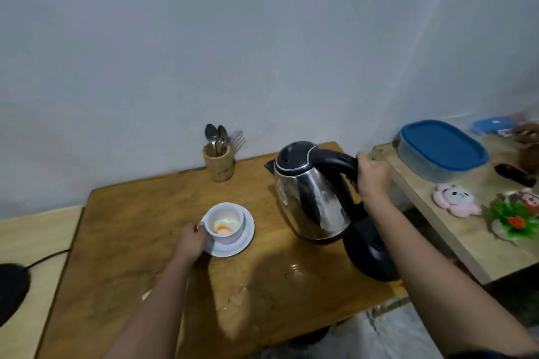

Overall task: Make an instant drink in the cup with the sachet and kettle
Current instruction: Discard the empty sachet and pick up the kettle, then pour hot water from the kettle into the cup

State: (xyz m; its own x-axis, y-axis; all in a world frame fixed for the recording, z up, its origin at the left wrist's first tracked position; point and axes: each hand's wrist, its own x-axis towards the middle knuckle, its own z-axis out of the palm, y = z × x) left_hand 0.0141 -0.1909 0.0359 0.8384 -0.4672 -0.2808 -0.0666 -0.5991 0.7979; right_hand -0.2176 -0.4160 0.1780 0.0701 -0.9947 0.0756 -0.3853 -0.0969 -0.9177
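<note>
A white cup (226, 223) stands on a white saucer (246, 237) on the wooden table (131, 227). Orange and white powder lies in the cup's bottom. My left hand (191, 240) grips the cup at its left side. A steel kettle (312, 201) with a black lid and handle is lifted off its black base (372, 253) and tilted, spout toward the cup. My right hand (372, 176) is closed around the kettle's handle. No sachet is in sight.
A wooden holder (219, 163) with spoons and a fork stands at the table's back edge by the wall. To the right, a lower shelf (455, 227) carries a blue-lidded container (442, 150), plush toys and a plastic plant. A black object with a cord (11, 288) sits at left.
</note>
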